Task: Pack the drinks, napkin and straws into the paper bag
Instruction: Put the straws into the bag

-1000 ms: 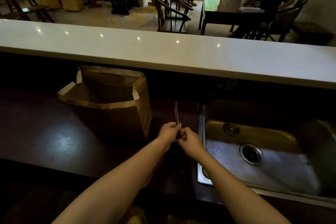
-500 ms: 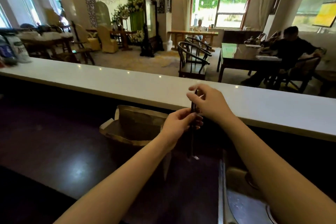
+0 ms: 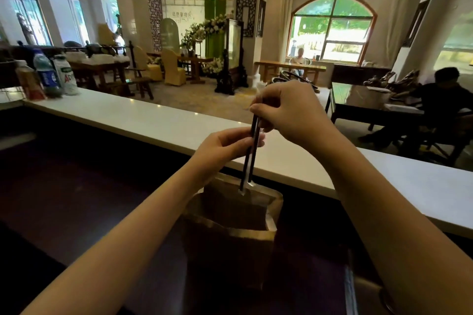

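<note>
Two thin dark straws in clear wrappers hang upright over the open brown paper bag, which stands on the dark lower counter. My right hand pinches the straws near their top. My left hand grips them lower down, at about their middle. The straws' lower tips sit just above the bag's back rim. The inside of the bag is dark and I cannot see its contents.
A white raised bar top runs across behind the bag. Water bottles stand at its far left end. The rim of a steel sink shows at the lower right. A person sits at a dark table beyond the bar.
Both hands lifted the straws from the counter beside the sink and carried them left, over the bag's opening. The camera tilted up toward the room.
</note>
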### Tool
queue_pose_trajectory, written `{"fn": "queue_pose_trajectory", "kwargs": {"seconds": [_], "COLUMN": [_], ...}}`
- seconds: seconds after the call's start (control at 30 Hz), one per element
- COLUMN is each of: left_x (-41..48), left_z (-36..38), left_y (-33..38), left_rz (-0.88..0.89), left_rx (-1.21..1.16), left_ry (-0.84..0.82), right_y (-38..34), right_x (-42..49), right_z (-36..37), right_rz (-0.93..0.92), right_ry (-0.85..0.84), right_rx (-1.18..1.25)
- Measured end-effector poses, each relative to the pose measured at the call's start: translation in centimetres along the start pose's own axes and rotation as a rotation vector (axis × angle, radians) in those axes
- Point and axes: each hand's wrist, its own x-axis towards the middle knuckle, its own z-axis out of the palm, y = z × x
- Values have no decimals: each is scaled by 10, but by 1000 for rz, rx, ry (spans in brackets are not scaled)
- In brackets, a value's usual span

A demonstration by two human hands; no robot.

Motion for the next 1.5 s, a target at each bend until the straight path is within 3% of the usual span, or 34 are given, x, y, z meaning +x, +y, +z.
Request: {"fn": "queue_pose_trajectory", "kwargs": {"seconds": [0.2,0.43,0.73,0.93,1.07,1.33,1.5], "left_x": [3,6,7,8,9,9,-1], "left_z": [-60,-82,-88,-85,-84,-90,-97], "left_y": [-59,-118,-130,-128,-128,-123,-117], "left_rz": [-14,33,-40,-83,-97,-117,-58], "left_rx": [651,1030,995,1008,1015,1032,935], "left_ry": [130,-211,-440,-469,-458,-498,-455], "right_y": [30,79,101,98,92,88,93], "right_x": [-10,-43,-48,-55,-64,-63,-63], "right_z": [91,176,211,223,224,201,151], "right_rz": [76,209,279,299,252,312,342], "right_ry": [-86,-253,-562,-792,-846,-1013,-946], "right_rx": [-73,-239,-393,-488,-575,-469,-394]}}
